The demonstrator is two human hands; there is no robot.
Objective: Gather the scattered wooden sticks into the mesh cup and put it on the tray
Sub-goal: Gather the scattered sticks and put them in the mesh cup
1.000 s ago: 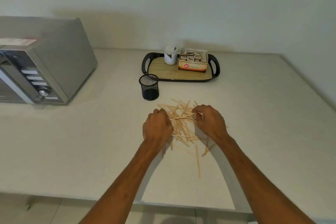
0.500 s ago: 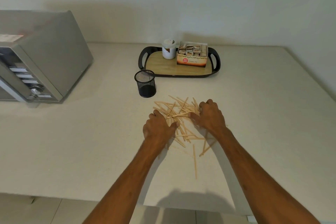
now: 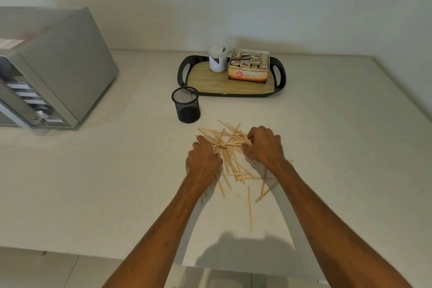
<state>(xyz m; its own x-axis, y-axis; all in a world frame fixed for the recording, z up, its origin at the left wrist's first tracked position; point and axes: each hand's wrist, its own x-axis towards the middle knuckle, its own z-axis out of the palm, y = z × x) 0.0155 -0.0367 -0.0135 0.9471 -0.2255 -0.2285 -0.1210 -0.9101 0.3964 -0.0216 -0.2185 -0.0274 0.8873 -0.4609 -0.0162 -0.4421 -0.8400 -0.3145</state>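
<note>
A pale counter [image 3: 117,182] carries everything. The wooden sticks [image 3: 228,147] lie in a loose, crisscrossed heap near the middle of the counter, toward its front edge, with a few strays trailing further forward; one single stick [image 3: 250,209] lies apart, pointing at the front edge.

The left hand [image 3: 203,161] rests palm-down on the left side of the heap, its fingers curled inward against the sticks. The right hand [image 3: 265,145] presses on the right side, knuckles up, fingers bent and tucked into the pile. Both hands touch the sticks, yet whether either has actually closed around any cannot be told, since the fingertips are hidden under the hands.

The mesh cup [image 3: 186,105] stands upright just behind the heap on its left, apart from both hands. Just behind the cup, toward the back edge, sits the tray [image 3: 233,92], black-rimmed with a wood-look base. On it stand a white jar [image 3: 218,59] and a box of tea bags [image 3: 249,69], side by side. A silver microwave [image 3: 58,65] occupies the back left corner.
</note>
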